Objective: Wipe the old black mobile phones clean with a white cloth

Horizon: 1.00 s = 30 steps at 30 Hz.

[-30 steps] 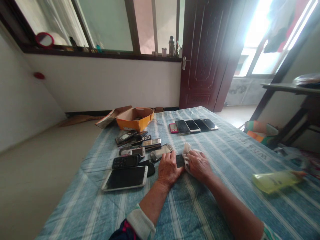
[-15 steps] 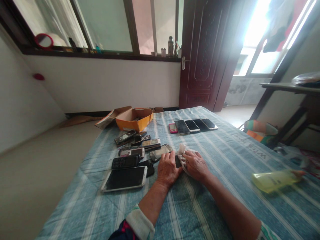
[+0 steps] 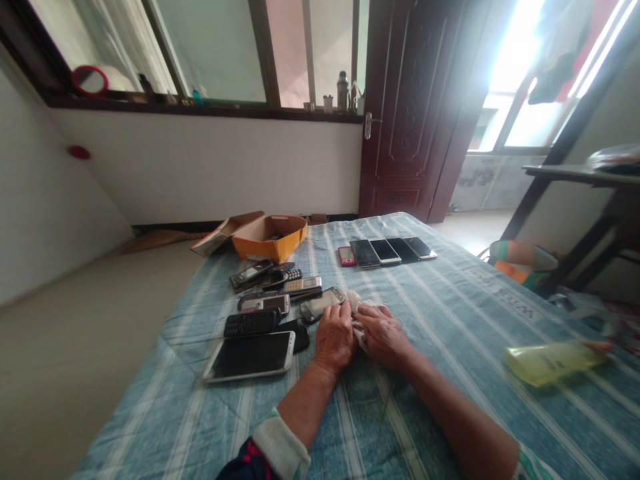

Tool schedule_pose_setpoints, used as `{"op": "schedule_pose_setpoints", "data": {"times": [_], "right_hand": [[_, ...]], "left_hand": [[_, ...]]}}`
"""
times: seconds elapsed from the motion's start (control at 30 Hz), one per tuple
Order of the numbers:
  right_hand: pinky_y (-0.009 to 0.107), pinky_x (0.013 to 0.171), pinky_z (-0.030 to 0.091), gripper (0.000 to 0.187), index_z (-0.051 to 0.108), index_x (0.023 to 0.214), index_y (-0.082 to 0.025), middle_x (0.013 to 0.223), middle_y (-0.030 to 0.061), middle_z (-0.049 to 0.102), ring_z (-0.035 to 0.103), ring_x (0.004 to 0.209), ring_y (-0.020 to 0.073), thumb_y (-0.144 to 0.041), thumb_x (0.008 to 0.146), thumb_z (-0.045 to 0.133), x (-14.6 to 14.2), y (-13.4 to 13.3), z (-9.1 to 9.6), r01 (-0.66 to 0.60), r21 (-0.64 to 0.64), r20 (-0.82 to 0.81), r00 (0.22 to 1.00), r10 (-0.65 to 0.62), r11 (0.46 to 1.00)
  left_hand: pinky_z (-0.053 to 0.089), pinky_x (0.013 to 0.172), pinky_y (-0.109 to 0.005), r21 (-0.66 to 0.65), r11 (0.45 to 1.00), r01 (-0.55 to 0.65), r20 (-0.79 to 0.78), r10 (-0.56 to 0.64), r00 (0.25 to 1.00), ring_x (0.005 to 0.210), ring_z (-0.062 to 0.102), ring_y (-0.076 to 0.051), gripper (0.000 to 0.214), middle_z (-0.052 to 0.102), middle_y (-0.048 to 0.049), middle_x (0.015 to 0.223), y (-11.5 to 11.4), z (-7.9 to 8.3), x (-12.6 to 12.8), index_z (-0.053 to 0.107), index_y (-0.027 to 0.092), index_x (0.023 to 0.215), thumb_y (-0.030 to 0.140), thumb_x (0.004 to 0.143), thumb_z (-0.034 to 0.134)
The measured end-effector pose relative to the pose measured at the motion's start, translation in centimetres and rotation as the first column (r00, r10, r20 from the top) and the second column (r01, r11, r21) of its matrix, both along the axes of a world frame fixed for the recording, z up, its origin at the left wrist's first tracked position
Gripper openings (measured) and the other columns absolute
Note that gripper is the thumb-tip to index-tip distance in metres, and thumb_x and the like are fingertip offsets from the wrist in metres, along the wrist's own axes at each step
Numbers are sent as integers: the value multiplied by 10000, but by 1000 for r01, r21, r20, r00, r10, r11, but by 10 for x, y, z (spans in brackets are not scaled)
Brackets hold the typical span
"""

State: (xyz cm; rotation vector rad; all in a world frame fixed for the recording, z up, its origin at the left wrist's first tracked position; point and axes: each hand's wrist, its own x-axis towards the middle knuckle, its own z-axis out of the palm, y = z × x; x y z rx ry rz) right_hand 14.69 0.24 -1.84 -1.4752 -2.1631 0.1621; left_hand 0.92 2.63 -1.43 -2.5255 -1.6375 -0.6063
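My right hand (image 3: 383, 333) presses a crumpled white cloth or tissue (image 3: 354, 301) down, its fingers bent over it. Close against it, my left hand (image 3: 336, 337) is closed, palm down, at the edge of a dark mobile phone that the hands and cloth now cover. Just beyond my left fingers lies a phone with a pale screen (image 3: 323, 305). Left of it are several old phones in a loose heap, among them a black keypad phone (image 3: 251, 323), a silver keypad phone (image 3: 301, 285) and a large white smartphone (image 3: 250, 358) with a dark screen.
An open orange box (image 3: 265, 250) stands behind the heap. Farther back, several dark-screened smartphones (image 3: 385, 251) overlap in a row beside a small pink phone (image 3: 346, 256). A yellow translucent bottle (image 3: 550, 363) lies at the right on the blue striped cloth (image 3: 440, 320).
My right hand and the white cloth have slid left toward my left hand, covering the dark phone that showed between them. My left hand has stayed in place.
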Motion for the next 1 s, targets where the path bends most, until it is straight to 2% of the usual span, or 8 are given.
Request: {"op": "schedule_pose_setpoints", "data": {"times": [0.2, 0.3, 0.37, 0.47, 0.57, 0.67, 0.83, 1.0], "right_hand": [[406, 1046, 311, 291, 689, 1037, -209, 1263, 95, 617, 532, 1191, 235, -194, 879, 445, 10, -2, 6, 227, -51, 46, 973, -225, 973], [405, 1039, 308, 277, 697, 991, -215, 1242, 98, 624, 537, 1177, 239, -199, 883, 442, 9, -3, 6, 268, -38, 65, 962, -265, 963], [377, 1046, 302, 284, 688, 1020, -224, 1253, 77, 618, 533, 1179, 216, -189, 888, 439, 4, -3, 5, 203, -24, 46, 978, -201, 979], [331, 1059, 293, 344, 650, 1122, -249, 1276, 37, 605, 513, 1203, 175, -141, 872, 439, -4, 0, 4, 32, -18, 6, 999, -32, 999], [329, 1067, 284, 382, 633, 1154, -262, 1292, 26, 594, 498, 1222, 166, -122, 860, 433, -6, 2, 4, -14, -21, 7, 1000, 14, 1000], [350, 1058, 289, 347, 652, 1113, -251, 1270, 38, 608, 509, 1207, 178, -145, 876, 422, -2, 4, 5, 53, -39, 34, 998, -51, 998], [377, 1043, 289, 287, 678, 1041, -236, 1262, 66, 615, 529, 1185, 208, -201, 911, 424, 12, 6, 7, 208, -68, 66, 977, -204, 976], [361, 992, 323, 265, 679, 962, -216, 1153, 68, 659, 571, 1106, 208, -197, 924, 418, 24, 3, 10, 319, -69, 104, 945, -312, 945]], "left_hand": [[446, 862, -388, 52, 998, 26, 19, -27, 999, 927, 560, -291, 487, 635, -147, 977, 0, -2, 0, 584, 71, 1124, 438, 804, 585], [445, 862, -384, 59, 998, 25, 16, -26, 1000, 923, 560, -283, 474, 636, -135, 971, 0, -3, 0, 580, 87, 1128, 434, 805, 583], [442, 852, -375, 38, 999, 26, 8, -26, 1000, 926, 561, -278, 401, 637, -132, 975, 0, 0, 0, 583, 96, 1118, 359, 816, 572], [437, 842, -362, -12, 1000, 12, -10, -12, 1000, 935, 561, -274, 294, 637, -132, 987, -2, 5, 0, 596, 105, 1084, 233, 828, 529], [437, 843, -365, -29, 1000, 6, -17, -7, 1000, 935, 559, -280, 285, 635, -140, 996, -3, 8, 0, 597, 98, 1080, 204, 831, 508], [439, 844, -372, -15, 1000, 12, -5, -12, 1000, 937, 556, -285, 320, 632, -144, 996, -2, 6, -1, 587, 89, 1100, 248, 828, 530], [438, 878, -375, 40, 999, 26, 23, -27, 999, 948, 551, -281, 515, 626, -137, 1008, 0, -2, -1, 564, 81, 1149, 451, 794, 620], [443, 881, -375, 39, 999, 12, 54, -14, 998, 967, 546, -284, 650, 629, -123, 1011, 0, -4, 0, 557, 80, 1158, 540, 720, 696]]}}
